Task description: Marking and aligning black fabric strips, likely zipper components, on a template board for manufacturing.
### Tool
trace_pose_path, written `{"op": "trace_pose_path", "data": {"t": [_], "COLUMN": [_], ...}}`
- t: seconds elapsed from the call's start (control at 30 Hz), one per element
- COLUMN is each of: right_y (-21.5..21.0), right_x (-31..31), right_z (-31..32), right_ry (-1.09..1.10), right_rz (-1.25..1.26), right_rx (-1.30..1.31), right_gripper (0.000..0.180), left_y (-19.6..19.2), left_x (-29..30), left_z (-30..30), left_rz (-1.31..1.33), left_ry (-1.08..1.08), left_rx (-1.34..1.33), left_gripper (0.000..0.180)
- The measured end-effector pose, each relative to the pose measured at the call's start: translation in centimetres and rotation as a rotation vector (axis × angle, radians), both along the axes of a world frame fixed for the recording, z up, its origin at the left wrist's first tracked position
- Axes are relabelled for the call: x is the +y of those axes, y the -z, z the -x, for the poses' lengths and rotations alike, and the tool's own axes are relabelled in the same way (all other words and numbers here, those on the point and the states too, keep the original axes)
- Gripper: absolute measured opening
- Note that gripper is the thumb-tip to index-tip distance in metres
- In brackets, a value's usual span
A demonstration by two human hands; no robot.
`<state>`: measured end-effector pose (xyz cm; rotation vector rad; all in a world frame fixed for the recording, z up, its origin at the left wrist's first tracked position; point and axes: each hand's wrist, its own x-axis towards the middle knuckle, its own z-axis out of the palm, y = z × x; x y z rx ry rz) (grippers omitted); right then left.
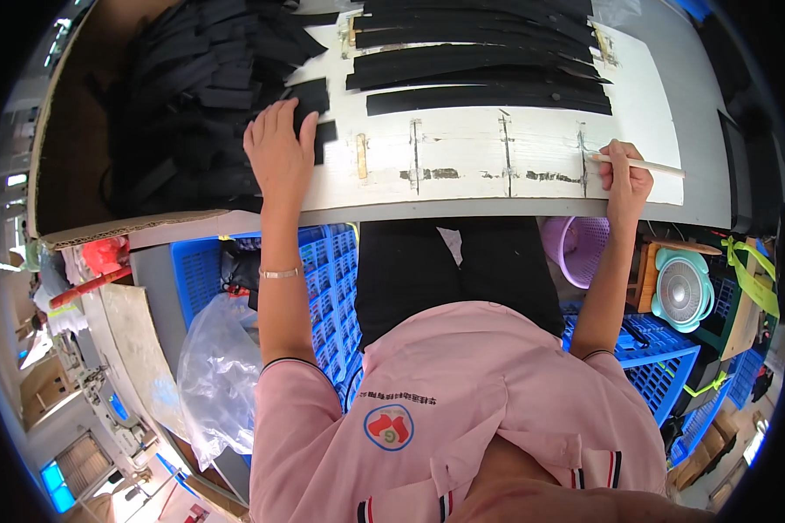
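Observation:
My left hand (pixel 281 148) lies at the right edge of a heap of black fabric strips (pixel 201 78), fingers stretched and thumb apart, close to a strip end (pixel 310 94). My right hand (pixel 626 181) is closed around a slim pale pencil (pixel 658 167). Its tip is down at a dark line on the white board (pixel 471 148), near the front right. Several black strips (pixel 480 65) lie flat in rows across the far part of that board. Whatever is under my left fingers is hidden.
A cardboard box (pixel 70 157) holds the heap on the left. The grey table's front edge (pixel 462 209) runs before my lap. Below are blue plastic crates (pixel 330 279), a clear plastic bag (pixel 218 375), a purple basket (pixel 576 248) and a turquoise fan (pixel 683 289).

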<state>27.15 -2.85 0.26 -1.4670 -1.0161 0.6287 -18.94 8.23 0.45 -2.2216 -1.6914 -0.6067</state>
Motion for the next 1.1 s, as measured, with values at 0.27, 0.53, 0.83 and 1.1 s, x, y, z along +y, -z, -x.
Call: {"op": "trace_pose_path", "data": {"t": [0.27, 0.53, 0.83, 1.1], "right_y": [0.0, 0.0, -0.3, -0.7], "right_x": [0.1, 0.1, 0.0, -0.2], "right_z": [0.0, 0.2, 0.5, 1.4], "right_ry": [-0.025, -0.027, -0.016, -0.004], "right_rz": [0.011, -0.037, -0.090, -0.172], "right_rx": [-0.001, 0.033, 0.058, 0.000], "right_gripper": [0.022, 0.022, 0.025, 0.027], "left_y": [-1.2, -2.8, -2.7, -1.3], "left_x": [-3.6, -1.1, -2.1, -4.4], "left_z": [1.2, 1.4, -9.4, -23.4], "left_rz": [0.080, 0.143, 0.026, 0.343], "left_ry": [0.097, 0.146, 0.346, 0.649], "left_rx": [-0.141, -0.171, -0.316, -0.534], "left_gripper": [0.029, 0.007, 0.004, 0.009]}}
